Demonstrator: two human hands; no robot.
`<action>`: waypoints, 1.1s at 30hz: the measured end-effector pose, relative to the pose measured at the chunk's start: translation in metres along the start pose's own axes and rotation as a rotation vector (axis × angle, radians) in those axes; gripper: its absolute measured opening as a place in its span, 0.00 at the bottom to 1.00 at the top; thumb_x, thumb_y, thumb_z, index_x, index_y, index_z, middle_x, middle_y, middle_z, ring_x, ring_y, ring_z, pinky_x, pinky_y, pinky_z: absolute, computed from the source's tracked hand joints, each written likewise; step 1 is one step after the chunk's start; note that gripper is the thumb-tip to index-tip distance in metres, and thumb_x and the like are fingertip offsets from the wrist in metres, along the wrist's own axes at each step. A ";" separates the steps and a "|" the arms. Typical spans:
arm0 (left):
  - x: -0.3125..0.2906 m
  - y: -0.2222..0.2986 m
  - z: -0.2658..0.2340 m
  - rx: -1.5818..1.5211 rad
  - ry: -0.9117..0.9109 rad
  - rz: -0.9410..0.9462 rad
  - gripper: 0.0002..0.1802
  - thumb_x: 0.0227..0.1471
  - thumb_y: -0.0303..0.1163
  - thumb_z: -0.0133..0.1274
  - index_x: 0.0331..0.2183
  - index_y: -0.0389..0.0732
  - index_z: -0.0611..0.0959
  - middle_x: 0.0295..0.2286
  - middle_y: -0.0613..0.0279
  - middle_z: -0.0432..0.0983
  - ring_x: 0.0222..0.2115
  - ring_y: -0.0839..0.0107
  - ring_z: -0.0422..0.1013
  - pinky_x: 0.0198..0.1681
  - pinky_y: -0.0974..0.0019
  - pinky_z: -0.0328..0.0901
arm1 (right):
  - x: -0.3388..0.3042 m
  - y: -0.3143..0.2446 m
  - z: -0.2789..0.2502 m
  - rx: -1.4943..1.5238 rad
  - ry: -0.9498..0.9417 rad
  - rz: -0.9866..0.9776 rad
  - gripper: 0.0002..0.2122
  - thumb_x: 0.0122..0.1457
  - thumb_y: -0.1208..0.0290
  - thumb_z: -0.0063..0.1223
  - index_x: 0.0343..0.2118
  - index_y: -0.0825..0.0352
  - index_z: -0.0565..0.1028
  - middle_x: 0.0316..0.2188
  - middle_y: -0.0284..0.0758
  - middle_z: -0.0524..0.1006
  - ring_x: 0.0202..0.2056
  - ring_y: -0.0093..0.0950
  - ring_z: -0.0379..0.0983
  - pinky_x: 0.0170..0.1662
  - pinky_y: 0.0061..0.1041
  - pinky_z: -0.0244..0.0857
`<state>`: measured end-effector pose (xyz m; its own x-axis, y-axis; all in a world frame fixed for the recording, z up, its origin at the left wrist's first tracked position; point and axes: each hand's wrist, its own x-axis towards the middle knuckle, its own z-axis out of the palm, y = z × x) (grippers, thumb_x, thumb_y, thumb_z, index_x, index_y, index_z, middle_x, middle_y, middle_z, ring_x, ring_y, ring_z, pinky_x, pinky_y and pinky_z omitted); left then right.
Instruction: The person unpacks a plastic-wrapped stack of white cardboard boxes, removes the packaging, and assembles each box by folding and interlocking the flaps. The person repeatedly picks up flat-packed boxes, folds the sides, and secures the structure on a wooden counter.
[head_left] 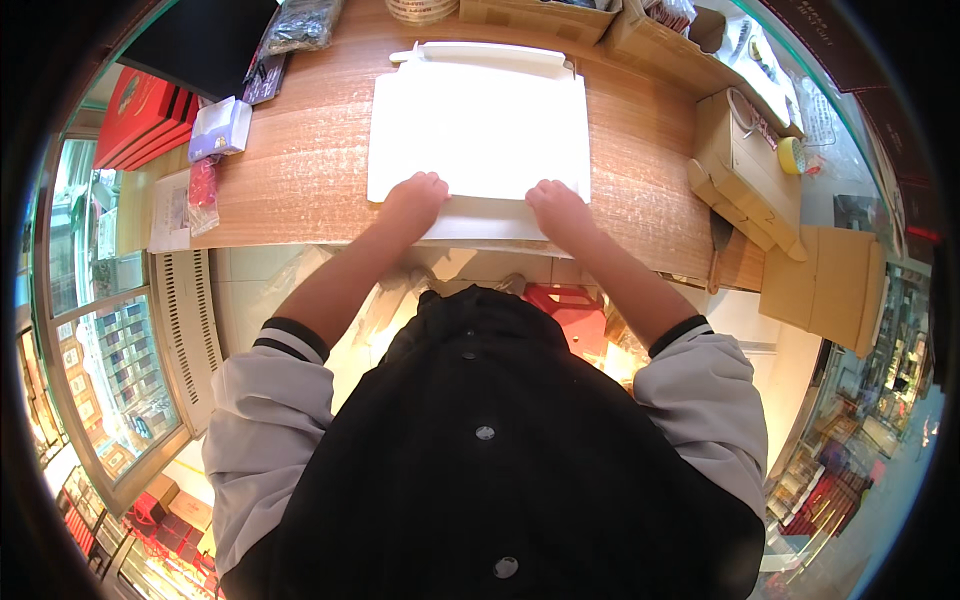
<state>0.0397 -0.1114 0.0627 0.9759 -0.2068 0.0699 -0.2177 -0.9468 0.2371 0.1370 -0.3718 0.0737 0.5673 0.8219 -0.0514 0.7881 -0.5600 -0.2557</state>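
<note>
A white cardboard sheet (480, 130) with folded edges lies on the wooden table, its far flap standing up a little. Its surface is bright and washed out. My left hand (414, 205) is closed at the left of the near edge, fingers curled over the card. Level with it, my right hand (560, 212) grips the same edge further right. Between the two hands a near flap (482, 218) of the card reaches the table's front edge. My thumbs are mostly hidden.
The wooden table (290, 150) carries a tissue pack (220, 127) and red boxes (140, 115) at the left. Brown cardboard boxes (745, 165) stand at the right, with a yellow tape roll (791, 155). A red stool (570, 310) is below the table.
</note>
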 end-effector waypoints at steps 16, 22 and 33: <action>0.023 0.017 0.024 -0.118 0.146 -0.187 0.14 0.51 0.38 0.49 0.18 0.43 0.76 0.16 0.57 0.73 0.19 0.59 0.72 0.25 0.57 0.67 | 0.033 -0.027 0.028 0.082 0.276 0.226 0.13 0.55 0.64 0.47 0.17 0.64 0.74 0.14 0.38 0.74 0.19 0.35 0.74 0.25 0.33 0.68; 0.017 0.020 0.027 -0.232 0.209 -0.268 0.12 0.49 0.39 0.50 0.19 0.43 0.76 0.17 0.58 0.73 0.19 0.58 0.71 0.25 0.57 0.66 | 0.023 -0.020 0.030 0.040 0.362 0.387 0.12 0.54 0.64 0.48 0.17 0.63 0.74 0.13 0.37 0.73 0.18 0.35 0.72 0.23 0.32 0.67; 0.025 0.054 0.000 -0.159 0.259 0.061 0.20 0.42 0.33 0.58 0.40 0.40 0.73 0.38 0.58 0.70 0.43 0.59 0.65 0.50 0.55 0.57 | -0.070 0.030 0.025 0.492 0.596 0.645 0.08 0.55 0.75 0.51 0.39 0.65 0.75 0.31 0.35 0.75 0.30 0.27 0.70 0.33 0.25 0.65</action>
<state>0.0525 -0.1677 0.0768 0.9285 -0.1731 0.3285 -0.2956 -0.8800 0.3718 0.1143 -0.4437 0.0453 0.9839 0.1154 0.1367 0.1787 -0.6635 -0.7265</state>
